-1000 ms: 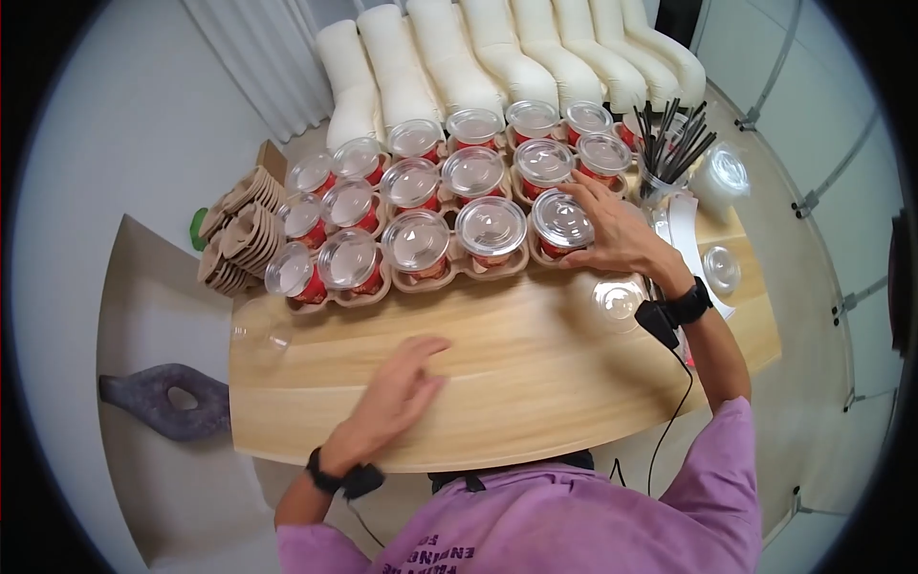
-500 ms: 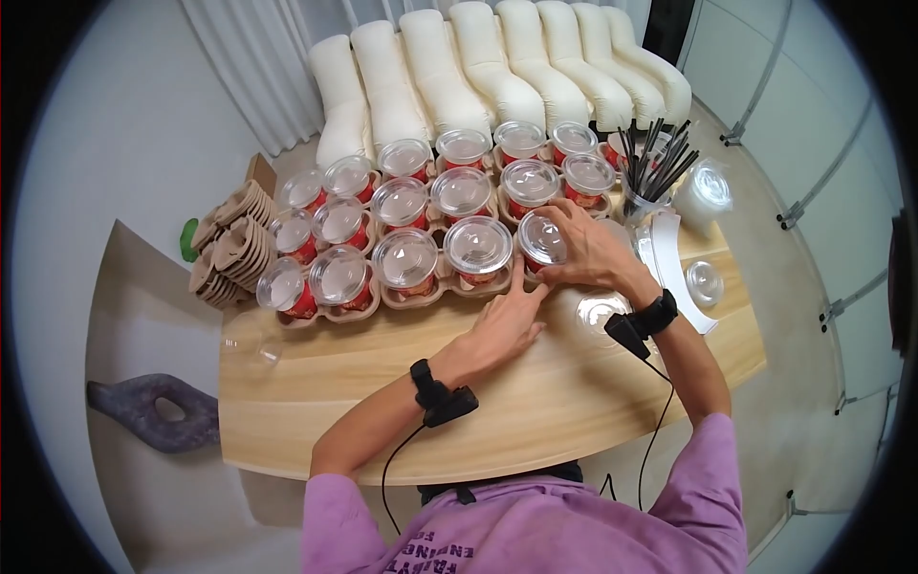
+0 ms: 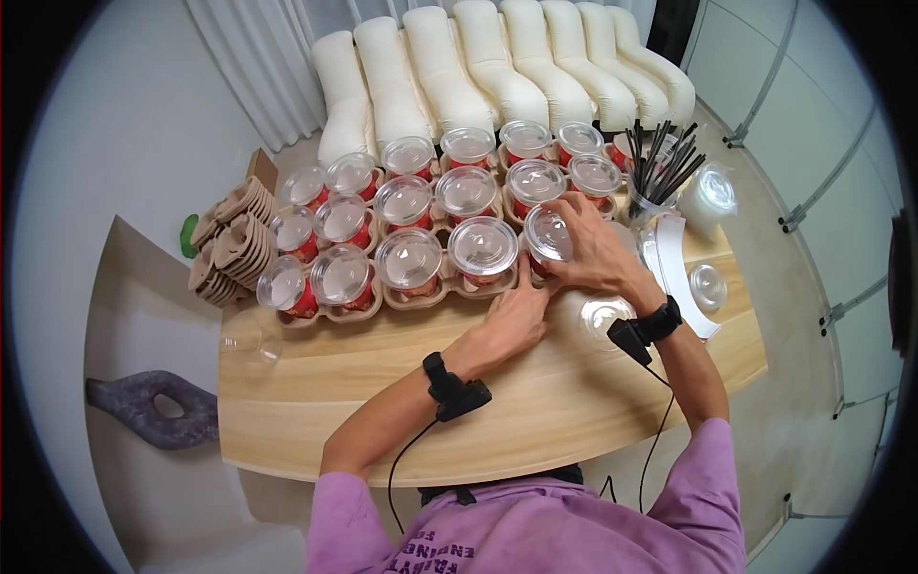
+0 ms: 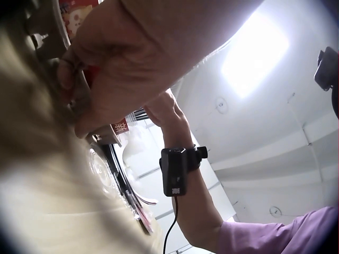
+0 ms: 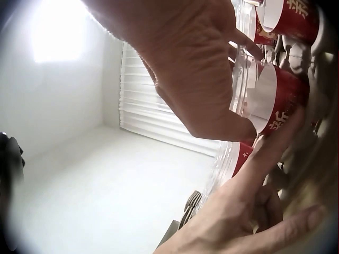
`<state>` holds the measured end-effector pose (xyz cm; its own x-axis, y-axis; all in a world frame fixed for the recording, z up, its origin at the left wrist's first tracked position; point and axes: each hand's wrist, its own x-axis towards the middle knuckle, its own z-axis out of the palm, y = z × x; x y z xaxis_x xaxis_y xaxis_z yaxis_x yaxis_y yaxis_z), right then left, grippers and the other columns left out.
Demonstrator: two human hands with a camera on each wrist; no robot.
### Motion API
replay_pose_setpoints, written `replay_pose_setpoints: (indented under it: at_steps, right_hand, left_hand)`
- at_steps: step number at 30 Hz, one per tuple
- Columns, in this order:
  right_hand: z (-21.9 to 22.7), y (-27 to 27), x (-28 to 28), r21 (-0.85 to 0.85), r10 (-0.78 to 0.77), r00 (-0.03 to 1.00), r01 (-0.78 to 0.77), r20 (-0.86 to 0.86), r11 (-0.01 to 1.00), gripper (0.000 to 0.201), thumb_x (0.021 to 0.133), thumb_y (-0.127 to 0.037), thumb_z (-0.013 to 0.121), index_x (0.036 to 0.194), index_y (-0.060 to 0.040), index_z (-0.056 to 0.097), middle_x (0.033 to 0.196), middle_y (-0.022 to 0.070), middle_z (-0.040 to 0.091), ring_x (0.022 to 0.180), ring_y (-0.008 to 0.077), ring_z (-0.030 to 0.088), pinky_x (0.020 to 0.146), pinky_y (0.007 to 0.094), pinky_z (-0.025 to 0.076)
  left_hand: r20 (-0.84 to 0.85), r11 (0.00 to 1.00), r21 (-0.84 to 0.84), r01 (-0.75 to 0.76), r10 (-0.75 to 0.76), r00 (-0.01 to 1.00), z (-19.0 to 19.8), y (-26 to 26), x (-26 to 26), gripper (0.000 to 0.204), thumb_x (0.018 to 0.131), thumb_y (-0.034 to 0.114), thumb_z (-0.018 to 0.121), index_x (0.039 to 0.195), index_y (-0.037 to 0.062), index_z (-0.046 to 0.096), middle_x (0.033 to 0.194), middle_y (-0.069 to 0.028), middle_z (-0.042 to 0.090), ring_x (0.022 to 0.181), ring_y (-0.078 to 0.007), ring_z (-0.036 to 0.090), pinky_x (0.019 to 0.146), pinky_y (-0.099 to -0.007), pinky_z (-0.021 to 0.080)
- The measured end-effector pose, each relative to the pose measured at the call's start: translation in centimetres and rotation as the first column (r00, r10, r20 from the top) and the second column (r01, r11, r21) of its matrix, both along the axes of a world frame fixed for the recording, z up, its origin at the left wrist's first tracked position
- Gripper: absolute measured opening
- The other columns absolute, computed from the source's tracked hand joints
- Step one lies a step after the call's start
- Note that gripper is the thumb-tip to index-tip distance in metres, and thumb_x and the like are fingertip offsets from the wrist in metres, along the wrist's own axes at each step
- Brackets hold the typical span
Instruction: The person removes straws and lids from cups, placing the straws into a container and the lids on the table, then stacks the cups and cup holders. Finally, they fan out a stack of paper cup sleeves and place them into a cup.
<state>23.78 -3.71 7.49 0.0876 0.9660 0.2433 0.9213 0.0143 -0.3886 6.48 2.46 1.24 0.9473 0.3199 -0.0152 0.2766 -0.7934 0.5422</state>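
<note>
- End cup: red, clear lid on top, upright; at the end of the front row in the tray; how deep it sits, cannot tell.
- Right hand: clamped on the end cup, fingers over the far side, thumb on the near side, at lid height.
- Left hand: just before the end cup; index finger straight, its tip against the cup's red side; thumb apart from it, other fingers bent; no clamp seen on the cup.
- Other cups: left of and beyond the end cup, in rows; red, clear-lidded.
- Loose lid: clear, on the table, near the end cup, nearer the person.
- Straws: black, upright bunch in a clear container; right of and beyond the end cup.
- White strip: curved; right of the end cup.
- Spare trays: brown, stacked; far left of the end cup.
</note>
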Motion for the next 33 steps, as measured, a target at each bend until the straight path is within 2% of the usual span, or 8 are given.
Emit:
replay_pose_setpoints:
  at_steps: [8,10,12,15,16,18,21,33]
  right_hand:
    - [4.8,-3.1,0.1,0.251,-0.054,0.999,0.051,0.005,0.967,0.071,0.074,-0.029,0.074,0.134,-0.0046,0.045,0.135,0.0217,0.044,0.125,0.0421,0.047,0.105,0.0469,0.041]
    - [5.9,-4.7,-0.9,0.235,-0.053,0.998,0.06,-0.034,0.97,0.07,0.076,-0.028,0.074,0.135,-0.0036,0.045,0.137,0.0234,0.043,0.126,0.043,0.046,0.105,0.0465,0.041]
    - [5.8,-5.8,-1.8,0.236,0.032,0.994,-0.007,-0.102,0.972,0.069,0.077,-0.027,0.073,0.135,-0.0013,0.045,0.136,0.0248,0.043,0.126,0.0432,0.046,0.105,0.046,0.041]
    - [5.3,-6.7,-4.2,0.159,0.104,0.96,-0.064,-0.259,0.985,0.064,0.084,-0.027,0.069,0.135,0.0019,0.044,0.136,0.0259,0.043,0.127,0.0434,0.046,0.104,0.046,0.041]
    - [5.0,-7.0,-5.0,0.114,0.127,0.891,-0.085,-0.436,0.99,0.062,0.086,-0.028,0.067,0.135,0.0025,0.044,0.136,0.0262,0.042,0.127,0.0436,0.046,0.103,0.0464,0.042]
    - [4.4,-7.2,-5.5,0.142,0.122,0.954,-0.086,-0.275,0.986,0.057,0.09,-0.029,0.064,0.134,0.0023,0.045,0.135,0.0262,0.046,0.124,0.0422,0.049,0.102,0.0449,0.043]
    - [3.3,-7.6,-5.8,0.158,0.098,0.931,-0.044,-0.352,0.986,0.056,0.092,-0.033,0.063,0.134,0.0018,0.048,0.127,0.0262,0.056,0.117,0.0415,0.056,0.098,0.0444,0.045]
    - [2.8,-8.0,-5.9,0.077,0.039,0.884,-0.004,-0.466,0.997,0.057,0.095,-0.043,0.058,0.127,0.0031,0.058,0.098,0.0285,0.067,0.088,0.041,0.066,0.077,0.0432,0.05]
  left_hand:
    - [-0.006,0.996,-0.085,-0.034,0.034,0.999,3.0,-2.5,-2.9,0.073,0.082,0.01,0.07,0.147,0.0099,0.038,0.149,-0.0437,0.011,0.105,-0.0561,0.057,0.095,-0.0522,0.051]
    - [0.237,1.0,-0.008,-0.013,0.015,0.971,2.1,-2.8,-4.4,0.077,0.086,0.019,0.071,0.149,0.0032,0.031,0.145,-0.0387,0.026,0.108,-0.0548,0.055,0.09,-0.051,0.052]
    - [0.216,0.993,-0.053,-0.108,0.117,0.969,5.5,-3.3,-4.6,0.086,0.083,0.026,0.076,0.147,-0.0038,0.027,0.141,-0.0332,0.037,0.112,-0.0501,0.055,0.094,-0.0476,0.049]
    - [0.575,0.961,0.02,-0.275,0.214,0.79,5.7,-3.5,-4.0,0.098,0.077,0.034,0.084,0.144,-0.0068,0.025,0.135,-0.0267,0.05,0.123,-0.0379,0.054,0.104,-0.0448,0.042]
    - [0.577,0.96,0.021,-0.278,0.216,0.788,5.3,-3.4,-3.8,0.098,0.077,0.034,0.084,0.144,-0.0068,0.025,0.135,-0.0267,0.05,0.123,-0.0379,0.054,0.104,-0.0448,0.042]
    - [0.521,0.941,-0.334,-0.052,0.23,0.822,4.8,-3.1,-3.6,0.101,0.077,0.03,0.082,0.149,-0.0034,0.019,0.131,-0.0273,0.051,0.111,-0.0396,0.059,0.095,-0.0446,0.049]
    - [0.399,0.883,-0.467,-0.039,0.25,0.882,5.1,-3.1,-4.4,0.095,0.076,0.028,0.082,0.146,-0.0036,0.025,0.127,-0.0275,0.055,0.102,-0.0356,0.063,0.088,-0.0419,0.052]
    - [0.253,0.863,-0.501,-0.061,0.214,0.943,6.0,-3.2,-5.6,0.087,0.074,0.031,0.084,0.139,-0.001,0.037,0.107,-0.0179,0.063,0.086,-0.0248,0.065,0.074,-0.0376,0.053]
